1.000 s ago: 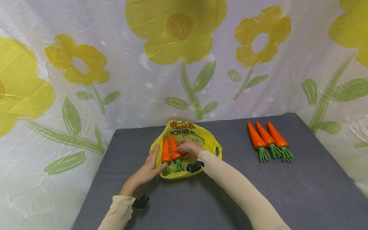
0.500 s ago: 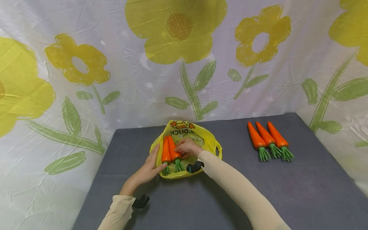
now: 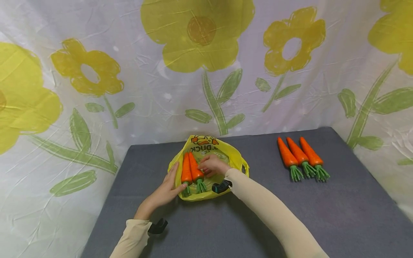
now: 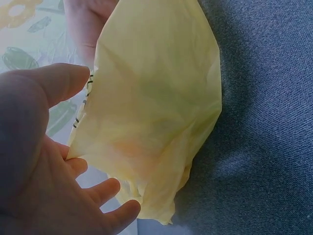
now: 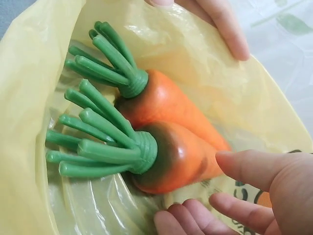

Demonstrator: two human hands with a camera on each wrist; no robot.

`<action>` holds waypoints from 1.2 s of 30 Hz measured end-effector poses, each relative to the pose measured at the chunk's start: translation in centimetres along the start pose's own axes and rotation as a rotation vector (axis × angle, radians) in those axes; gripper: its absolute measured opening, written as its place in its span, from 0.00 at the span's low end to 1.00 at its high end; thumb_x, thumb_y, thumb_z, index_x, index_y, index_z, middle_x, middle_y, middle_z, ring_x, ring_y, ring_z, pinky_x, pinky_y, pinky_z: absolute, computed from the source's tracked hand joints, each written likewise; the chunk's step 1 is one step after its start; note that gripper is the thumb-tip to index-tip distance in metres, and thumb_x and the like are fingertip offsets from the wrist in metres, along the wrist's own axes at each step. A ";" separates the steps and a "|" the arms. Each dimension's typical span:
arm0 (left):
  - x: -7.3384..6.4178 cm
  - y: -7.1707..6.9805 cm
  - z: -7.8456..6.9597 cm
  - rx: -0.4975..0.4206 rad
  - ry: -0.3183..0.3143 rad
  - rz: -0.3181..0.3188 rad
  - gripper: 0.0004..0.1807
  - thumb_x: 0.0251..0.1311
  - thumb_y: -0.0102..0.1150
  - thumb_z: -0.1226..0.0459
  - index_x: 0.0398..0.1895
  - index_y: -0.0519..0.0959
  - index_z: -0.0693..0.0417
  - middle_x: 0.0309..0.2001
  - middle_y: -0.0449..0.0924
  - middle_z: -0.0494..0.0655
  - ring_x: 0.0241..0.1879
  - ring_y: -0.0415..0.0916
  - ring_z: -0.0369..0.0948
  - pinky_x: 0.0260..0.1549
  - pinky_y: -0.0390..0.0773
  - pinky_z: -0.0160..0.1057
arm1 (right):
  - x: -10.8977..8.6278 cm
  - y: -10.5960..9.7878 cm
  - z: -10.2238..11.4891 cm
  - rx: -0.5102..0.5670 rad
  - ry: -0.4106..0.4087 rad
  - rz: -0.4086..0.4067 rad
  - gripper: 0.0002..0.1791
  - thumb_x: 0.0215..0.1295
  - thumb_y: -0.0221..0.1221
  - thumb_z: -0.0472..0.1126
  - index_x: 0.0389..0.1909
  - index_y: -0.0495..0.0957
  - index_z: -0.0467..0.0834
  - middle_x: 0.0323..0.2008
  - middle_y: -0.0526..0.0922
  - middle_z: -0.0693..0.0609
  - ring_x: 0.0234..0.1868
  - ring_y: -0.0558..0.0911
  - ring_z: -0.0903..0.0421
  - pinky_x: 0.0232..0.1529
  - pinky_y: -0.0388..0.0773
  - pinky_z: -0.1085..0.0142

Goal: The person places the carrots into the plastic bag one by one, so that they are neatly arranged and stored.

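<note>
A yellow plastic bag lies with its mouth wide apart on the grey table. Inside it, two orange toy carrots with green tops rest side by side: the left carrot and the right carrot. My left hand touches the bag's left side with its fingers extended; its thumb reaches over the rim near the left carrot's top. In the bag, my right hand is beside the right carrot. Its thumb tip is close to the carrot, its fingers are loosely bent, and it grips nothing.
Three more toy carrots lie in a row on the right part of the grey table. Behind the table hangs a white cloth with yellow flowers. The bag's handle loop sticks out at its right.
The right carrot's upper end has shifted left against the left carrot. My right hand has since drawn back slightly to the right, loosening from it. My left hand keeps its place.
</note>
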State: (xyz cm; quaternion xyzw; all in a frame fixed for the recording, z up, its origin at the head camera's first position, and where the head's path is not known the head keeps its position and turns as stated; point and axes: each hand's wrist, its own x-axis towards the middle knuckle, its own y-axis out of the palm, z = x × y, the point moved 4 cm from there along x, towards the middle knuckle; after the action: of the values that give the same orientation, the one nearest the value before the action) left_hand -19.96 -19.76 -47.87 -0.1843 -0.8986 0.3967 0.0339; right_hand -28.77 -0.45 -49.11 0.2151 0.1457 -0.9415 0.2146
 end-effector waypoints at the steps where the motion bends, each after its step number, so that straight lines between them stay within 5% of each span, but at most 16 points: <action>1: 0.0 0.0 0.0 -0.002 -0.001 0.001 0.51 0.71 0.54 0.55 0.80 0.29 0.56 0.81 0.29 0.59 0.79 0.32 0.61 0.72 0.43 0.69 | 0.0 -0.1 0.0 -0.002 -0.003 -0.001 0.21 0.65 0.63 0.39 0.56 0.75 0.36 0.48 0.83 0.38 0.45 0.85 0.45 0.52 0.83 0.50; 28: 0.2 0.1 0.0 0.004 -0.010 0.007 0.51 0.71 0.54 0.54 0.80 0.29 0.50 0.81 0.27 0.57 0.79 0.30 0.61 0.71 0.43 0.71 | -4.5 -6.2 1.1 -0.067 -0.106 0.097 0.25 0.70 0.59 0.43 0.65 0.73 0.41 0.63 0.76 0.36 0.62 0.78 0.38 0.62 0.76 0.47; 36: 0.2 0.1 0.1 -0.004 -0.038 0.023 0.50 0.71 0.54 0.53 0.80 0.29 0.45 0.81 0.26 0.57 0.79 0.28 0.60 0.70 0.43 0.72 | -6.4 -8.3 1.1 -0.155 -0.185 0.062 0.27 0.69 0.60 0.46 0.67 0.71 0.43 0.57 0.78 0.39 0.59 0.79 0.38 0.59 0.78 0.49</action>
State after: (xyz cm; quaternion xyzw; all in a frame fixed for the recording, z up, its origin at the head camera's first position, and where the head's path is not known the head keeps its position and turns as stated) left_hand -20.17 -19.68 -48.01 -0.1870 -0.8978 0.3986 0.0118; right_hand -27.82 8.55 -43.65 0.1147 0.1907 -0.9362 0.2722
